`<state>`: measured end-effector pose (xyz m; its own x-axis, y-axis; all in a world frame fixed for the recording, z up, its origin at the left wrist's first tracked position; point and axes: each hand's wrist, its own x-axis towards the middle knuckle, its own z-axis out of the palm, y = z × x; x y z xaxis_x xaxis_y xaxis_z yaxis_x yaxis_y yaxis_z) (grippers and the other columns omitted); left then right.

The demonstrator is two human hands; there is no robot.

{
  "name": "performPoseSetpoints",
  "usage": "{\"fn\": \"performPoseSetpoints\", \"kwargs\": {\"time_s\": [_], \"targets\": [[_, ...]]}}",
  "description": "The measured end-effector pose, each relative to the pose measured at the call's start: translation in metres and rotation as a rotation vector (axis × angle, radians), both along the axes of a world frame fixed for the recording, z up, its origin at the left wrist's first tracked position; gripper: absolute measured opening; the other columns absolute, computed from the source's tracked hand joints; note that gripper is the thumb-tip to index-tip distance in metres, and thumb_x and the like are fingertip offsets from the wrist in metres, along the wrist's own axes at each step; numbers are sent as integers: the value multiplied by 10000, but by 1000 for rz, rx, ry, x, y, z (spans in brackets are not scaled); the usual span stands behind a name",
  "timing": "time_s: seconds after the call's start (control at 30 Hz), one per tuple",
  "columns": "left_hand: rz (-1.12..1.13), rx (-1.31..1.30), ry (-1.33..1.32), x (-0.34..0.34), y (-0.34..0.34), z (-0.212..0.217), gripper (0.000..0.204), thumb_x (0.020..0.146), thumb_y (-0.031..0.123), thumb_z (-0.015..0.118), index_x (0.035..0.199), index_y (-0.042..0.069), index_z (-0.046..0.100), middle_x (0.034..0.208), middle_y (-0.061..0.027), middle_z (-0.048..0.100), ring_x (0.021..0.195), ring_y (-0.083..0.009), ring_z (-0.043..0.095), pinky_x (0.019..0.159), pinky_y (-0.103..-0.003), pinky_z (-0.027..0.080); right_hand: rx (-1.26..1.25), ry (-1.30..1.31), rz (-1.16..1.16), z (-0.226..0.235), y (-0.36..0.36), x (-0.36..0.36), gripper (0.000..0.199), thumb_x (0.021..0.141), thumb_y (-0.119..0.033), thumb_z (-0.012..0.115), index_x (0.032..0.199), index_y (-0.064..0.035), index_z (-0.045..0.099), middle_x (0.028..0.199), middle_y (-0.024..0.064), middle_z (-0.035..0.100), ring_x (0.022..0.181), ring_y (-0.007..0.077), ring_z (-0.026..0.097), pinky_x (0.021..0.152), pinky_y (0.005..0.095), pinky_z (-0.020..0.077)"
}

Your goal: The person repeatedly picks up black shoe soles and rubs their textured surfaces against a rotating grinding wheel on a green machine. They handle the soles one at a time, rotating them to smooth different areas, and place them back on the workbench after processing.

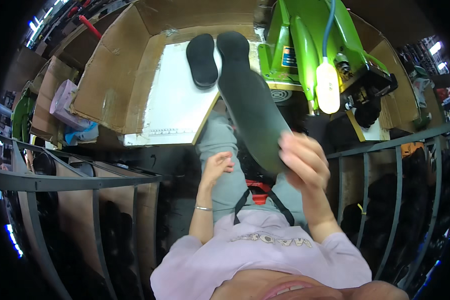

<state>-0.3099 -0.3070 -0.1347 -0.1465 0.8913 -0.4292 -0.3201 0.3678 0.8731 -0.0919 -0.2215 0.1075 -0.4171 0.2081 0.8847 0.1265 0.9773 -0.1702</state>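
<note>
My right hand (305,160) grips the near end of a dark, smooth shoe sole (252,110), fingers and thumb closed around its edge. This sole hangs tilted above the gap in the work table, and its far end overlaps a second dark sole (233,47) lying on the table. To the left of that one lies another black sole (203,60). My left hand (218,166) rests over my left thigh, empty, with loosely bent fingers. A green machine (300,45), like an industrial sewing machine, stands at the right of the table.
Cardboard walls (110,80) surround the white table top (170,95). A pale lamp head (328,87) on a blue neck hangs before the machine. Metal racks (85,182) with dark items flank me on both sides. A pinkish bin (65,105) sits at the far left.
</note>
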Motion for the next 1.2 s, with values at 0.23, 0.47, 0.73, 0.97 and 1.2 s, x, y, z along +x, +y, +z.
{"fn": "performPoseSetpoints", "kwargs": {"time_s": [0.23,0.47,0.73,0.97,1.2], "targets": [[280,22,111,-73,-34,28,238,932,84,597,1110,-73,620,1012,-153,676,683,-152,654,546,-243,555,-250,-337,-67,-99,179,-185,250,771,-124,701,1006,-56,652,1117,105,663,1144,276,588,944,393,461],[-17,74,124,-67,-41,42,196,929,99,604,1020,-68,651,965,-145,692,560,-101,605,405,-191,438,-137,-326,-70,-132,128,-135,371,748,-140,739,1100,-80,639,1196,134,611,1150,318,559,918,426,465],[-395,222,137,48,30,96,191,921,114,624,1051,-24,653,952,-105,691,583,-90,588,446,-200,460,-470,-41,-626,-173,34,106,109,758,-92,695,858,-51,676,906,116,652,916,299,614,820,407,486],[-458,554,12,246,163,148,269,922,180,652,1107,-15,630,947,-74,675,710,-86,584,632,-229,488,-454,418,-1075,-125,93,275,49,822,-37,636,870,-30,639,815,105,629,734,250,626,643,335,488],[14,296,68,342,334,165,642,814,398,745,1230,-42,532,1095,-120,583,881,-187,578,719,-292,478,-781,418,-1314,-61,232,341,500,787,-437,732,1018,0,660,959,178,684,893,327,667,790,409,515]]}}
